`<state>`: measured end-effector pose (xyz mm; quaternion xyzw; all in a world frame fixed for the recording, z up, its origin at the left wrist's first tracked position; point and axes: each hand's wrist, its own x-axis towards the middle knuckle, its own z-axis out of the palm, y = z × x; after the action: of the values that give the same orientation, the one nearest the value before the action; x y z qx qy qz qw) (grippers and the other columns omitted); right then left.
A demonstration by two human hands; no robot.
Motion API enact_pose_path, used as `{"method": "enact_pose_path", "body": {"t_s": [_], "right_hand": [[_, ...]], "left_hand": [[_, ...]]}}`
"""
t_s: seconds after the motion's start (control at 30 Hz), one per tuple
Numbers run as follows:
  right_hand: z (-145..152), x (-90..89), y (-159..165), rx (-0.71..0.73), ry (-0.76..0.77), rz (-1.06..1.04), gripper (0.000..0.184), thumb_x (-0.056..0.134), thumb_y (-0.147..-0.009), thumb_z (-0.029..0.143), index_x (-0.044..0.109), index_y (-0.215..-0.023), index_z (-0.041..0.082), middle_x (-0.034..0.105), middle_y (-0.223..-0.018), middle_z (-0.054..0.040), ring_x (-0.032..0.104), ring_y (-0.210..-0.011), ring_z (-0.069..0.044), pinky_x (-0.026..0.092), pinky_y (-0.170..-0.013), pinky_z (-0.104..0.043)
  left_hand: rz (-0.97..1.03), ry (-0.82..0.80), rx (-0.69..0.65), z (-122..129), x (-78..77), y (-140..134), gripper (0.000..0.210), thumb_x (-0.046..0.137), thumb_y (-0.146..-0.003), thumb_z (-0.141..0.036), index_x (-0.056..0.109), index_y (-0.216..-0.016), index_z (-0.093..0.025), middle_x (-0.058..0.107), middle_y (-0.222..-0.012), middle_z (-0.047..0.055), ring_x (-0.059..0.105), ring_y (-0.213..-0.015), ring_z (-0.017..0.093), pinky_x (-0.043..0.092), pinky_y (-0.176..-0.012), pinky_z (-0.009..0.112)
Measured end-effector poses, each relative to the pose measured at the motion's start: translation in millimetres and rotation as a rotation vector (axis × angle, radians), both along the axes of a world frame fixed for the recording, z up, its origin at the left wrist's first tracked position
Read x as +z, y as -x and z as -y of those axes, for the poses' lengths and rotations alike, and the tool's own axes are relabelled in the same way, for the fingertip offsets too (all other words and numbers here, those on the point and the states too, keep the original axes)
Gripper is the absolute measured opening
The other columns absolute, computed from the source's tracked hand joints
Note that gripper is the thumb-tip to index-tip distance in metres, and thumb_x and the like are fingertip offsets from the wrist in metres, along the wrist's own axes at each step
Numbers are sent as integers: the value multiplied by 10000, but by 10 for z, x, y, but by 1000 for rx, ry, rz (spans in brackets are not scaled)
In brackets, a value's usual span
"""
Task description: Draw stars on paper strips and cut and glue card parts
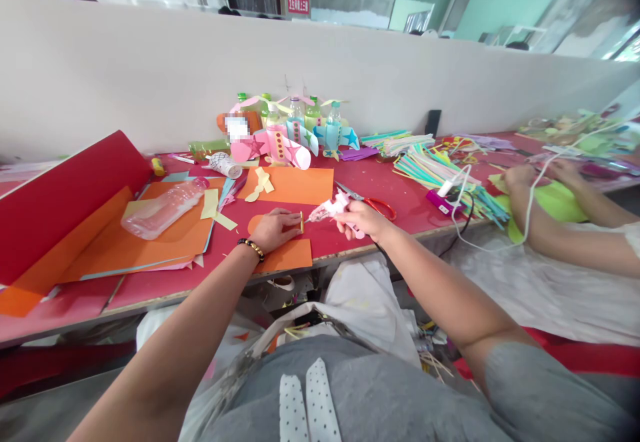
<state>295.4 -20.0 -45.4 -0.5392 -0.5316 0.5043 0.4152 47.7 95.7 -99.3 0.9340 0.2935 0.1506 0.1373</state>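
My right hand point(361, 221) is wrapped round a pink hot glue gun point(327, 209), whose nozzle points left. The nozzle tip is close to a small yellow strip point(302, 223) at the fingertips of my left hand point(278, 230); whether they touch I cannot tell. My left fingers are pressed together at the strip, above orange paper point(289, 254) on the red table point(350, 250). Just beyond my right hand lie scissors point(381, 207) with red handles. Pale yellow paper cutouts point(260, 185) rest on another orange sheet point(313, 185).
Decorated bottles point(280, 137) stand against the white partition. A clear plastic bottle point(167, 209) lies on orange sheets at left. Bundled coloured strips point(440, 175), a purple power socket point(443, 203) and a white cable point(531, 209) are at right, where another person's hands point(520, 179) work.
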Motion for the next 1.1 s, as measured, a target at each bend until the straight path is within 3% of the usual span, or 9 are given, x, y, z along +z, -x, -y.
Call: {"method": "enact_pose_path", "body": {"t_s": [0.07, 0.23, 0.33, 0.47, 0.7, 1.1], "right_hand": [[13, -45, -137, -43, -40, -159, 227, 663, -760, 325, 611, -707, 110, 676, -611, -58, 549, -380, -102, 376, -335, -194], [53, -262, -471, -117, -108, -265, 317, 598, -783, 407, 641, -729, 98, 637, -533, -50, 513, -386, -96, 370, -370, -198], [78, -379, -530, -133, -138, -312, 338, 586, -779, 427, 641, -705, 102, 614, -513, -45, 491, -386, -93, 358, -376, -201], [83, -471, -507, -147, -160, -354, 332, 603, -751, 431, 647, -728, 103, 670, -636, -82, 509, -411, -103, 371, -385, -218], [60, -553, -550, -165, -171, -369, 383, 572, -762, 476, 644, -714, 103, 637, -581, -70, 486, -389, -103, 360, -377, -222], [70, -564, -552, -169, -186, -380, 360, 577, -768, 458, 652, -767, 107, 682, -666, -92, 500, -406, -104, 358, -383, -220]], "left_hand": [[-1, 0, 3, 1, -1, -5, 395, 505, -866, -500, 642, -1199, -339, 620, -1267, -64, 518, -1195, 185, 402, -1036, 296], [-2, -8, 17, 24, 26, -21, 409, 503, -863, -516, 658, -1181, -313, 631, -1253, -55, 518, -1191, 185, 404, -1035, 288], [-26, -7, 27, 37, 44, -28, 430, 497, -862, -529, 658, -1183, -293, 629, -1256, -49, 512, -1187, 193, 406, -1036, 299], [-56, -27, 21, 44, 57, -33, 427, 473, -872, -536, 648, -1193, -315, 613, -1277, -59, 502, -1190, 193, 400, -1041, 302], [-132, -67, 20, 59, 88, -57, 423, 444, -884, -518, 630, -1216, -332, 586, -1314, -54, 495, -1179, 214, 407, -1027, 332], [-214, -20, -27, 0, 227, -137, 410, 446, -859, -526, 697, -1098, -309, 593, -1308, -26, 529, -1136, 258, 425, -979, 366]]}}
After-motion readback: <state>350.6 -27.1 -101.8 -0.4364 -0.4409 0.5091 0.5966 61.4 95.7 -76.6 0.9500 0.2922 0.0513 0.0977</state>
